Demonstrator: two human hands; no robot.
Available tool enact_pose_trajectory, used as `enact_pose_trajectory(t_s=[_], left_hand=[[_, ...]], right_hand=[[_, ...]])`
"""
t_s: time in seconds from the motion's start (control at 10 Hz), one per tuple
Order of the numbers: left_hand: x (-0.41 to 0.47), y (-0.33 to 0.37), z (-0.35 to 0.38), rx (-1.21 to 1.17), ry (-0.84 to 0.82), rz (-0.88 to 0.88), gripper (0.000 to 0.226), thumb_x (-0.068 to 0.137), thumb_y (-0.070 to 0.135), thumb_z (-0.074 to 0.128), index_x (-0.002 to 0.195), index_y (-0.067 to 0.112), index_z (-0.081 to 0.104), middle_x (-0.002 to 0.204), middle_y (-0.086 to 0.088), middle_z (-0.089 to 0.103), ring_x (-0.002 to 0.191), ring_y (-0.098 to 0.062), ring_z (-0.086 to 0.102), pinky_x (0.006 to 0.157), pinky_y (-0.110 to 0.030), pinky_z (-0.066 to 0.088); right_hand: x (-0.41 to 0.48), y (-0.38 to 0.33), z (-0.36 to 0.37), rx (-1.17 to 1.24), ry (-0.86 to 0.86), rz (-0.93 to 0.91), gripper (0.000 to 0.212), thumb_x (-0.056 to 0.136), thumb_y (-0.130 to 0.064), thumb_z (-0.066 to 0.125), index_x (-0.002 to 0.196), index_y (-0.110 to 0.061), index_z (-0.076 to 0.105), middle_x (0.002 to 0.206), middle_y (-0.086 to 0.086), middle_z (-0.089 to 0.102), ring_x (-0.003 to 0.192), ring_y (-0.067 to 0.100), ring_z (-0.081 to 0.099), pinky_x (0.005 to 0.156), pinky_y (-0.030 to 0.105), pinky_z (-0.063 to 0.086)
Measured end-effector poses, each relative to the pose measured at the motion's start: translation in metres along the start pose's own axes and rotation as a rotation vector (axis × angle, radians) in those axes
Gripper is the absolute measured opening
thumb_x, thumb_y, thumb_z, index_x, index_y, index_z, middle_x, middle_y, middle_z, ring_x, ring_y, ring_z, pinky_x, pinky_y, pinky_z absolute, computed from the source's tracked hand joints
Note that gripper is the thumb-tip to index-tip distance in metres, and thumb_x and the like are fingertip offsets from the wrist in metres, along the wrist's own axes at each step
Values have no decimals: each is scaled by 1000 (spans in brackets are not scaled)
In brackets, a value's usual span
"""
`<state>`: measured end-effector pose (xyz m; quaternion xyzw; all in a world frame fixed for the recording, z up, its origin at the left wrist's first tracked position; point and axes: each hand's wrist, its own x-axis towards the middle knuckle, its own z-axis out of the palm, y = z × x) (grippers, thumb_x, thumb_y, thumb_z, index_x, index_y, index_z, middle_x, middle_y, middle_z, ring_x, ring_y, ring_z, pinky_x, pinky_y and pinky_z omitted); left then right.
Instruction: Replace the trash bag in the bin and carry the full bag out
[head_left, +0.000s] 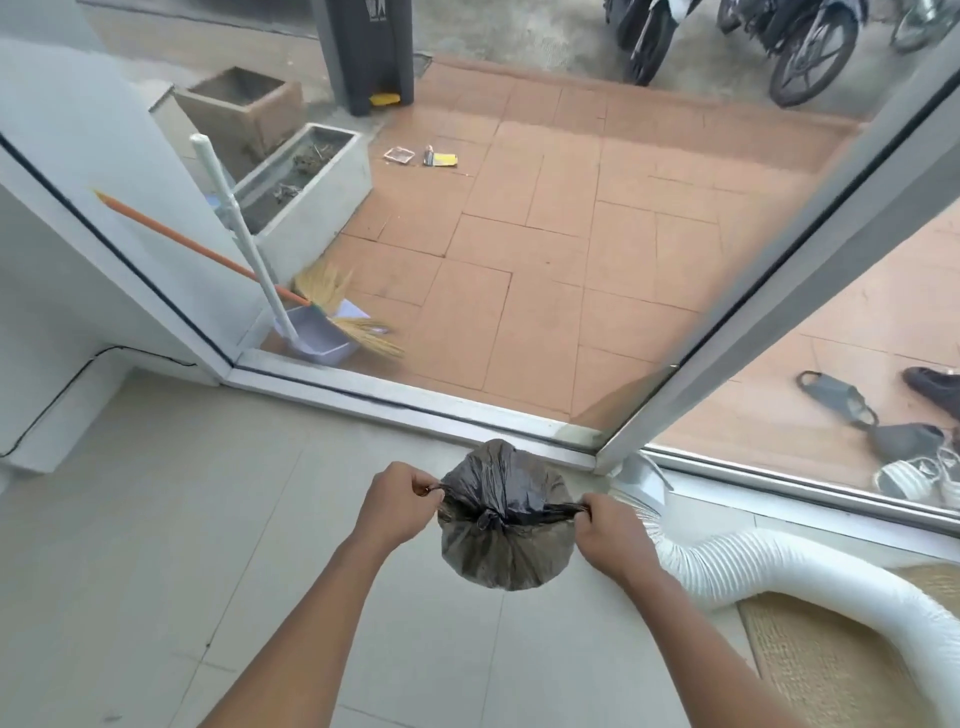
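The black trash bag (506, 540) is full and rounded, its crinkled mouth gathered into a knot on top. The knot's two tails stretch sideways, pinched by the left hand (397, 501) and the right hand (605, 532).

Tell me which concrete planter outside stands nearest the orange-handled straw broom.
The long pale grey rectangular planter holding dried debris; the square brown planter sits farther back.

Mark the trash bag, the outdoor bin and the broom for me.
trash bag (501, 551): head view, bulging side below the knot.
outdoor bin (363, 57): head view, front of its dark body.
broom (200, 246): head view, middle of the orange handle.
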<state>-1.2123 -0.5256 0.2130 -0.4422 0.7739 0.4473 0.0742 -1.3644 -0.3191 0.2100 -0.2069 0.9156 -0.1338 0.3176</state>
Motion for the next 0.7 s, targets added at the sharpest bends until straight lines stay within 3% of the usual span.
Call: enact_pose_trajectory(t_s=[0.1,0.2,0.3,0.4,0.5,0.7], left_hand=[[53,-19,39,-25,46,-9,15,86,16,66,79,19,79,55,11,60,49,-6,50,50,-19,39],[98,-42,74,-54,77,-11,16,84,16,67,75,25,77,62,8,68,59,-15,63,61,-28,55],[128,-61,103,-80,83,-8,17,83,14,66,76,27,74,75,0,75,76,-23,72,73,-36,60],[144,-77,122,-107,62,-53,18,82,12,66,75,28,70,84,-5,76,82,-25,73,79,-40,61],[146,-89,135,-187,67,-118,11,82,11,66,86,19,73,84,-5,75,79,-25,75,82,-42,61],[121,-80,130,-176,72,-127,12,87,14,62,90,17,74,91,-4,76,85,-23,73,87,-39,58]], right_hand=[[62,22,36,-3,54,-3,16,92,-13,42,78,-13,49,82,12,61,79,30,55,65,30,36],[116,45,69,24,106,-3,16,91,-15,42,86,-11,57,96,17,69,91,36,62,67,32,38],[150,62,94,29,153,-12,22,93,-14,43,100,-6,62,106,20,69,101,38,61,75,38,43],[167,72,112,101,114,-1,28,94,-13,45,116,-7,62,117,17,68,112,37,58,90,38,44],[168,77,126,159,35,30,33,96,-12,44,125,-5,58,119,18,67,116,35,56,97,36,43],[146,69,128,165,-6,56,36,98,-11,41,131,-2,52,131,16,60,121,32,54,100,36,40]])
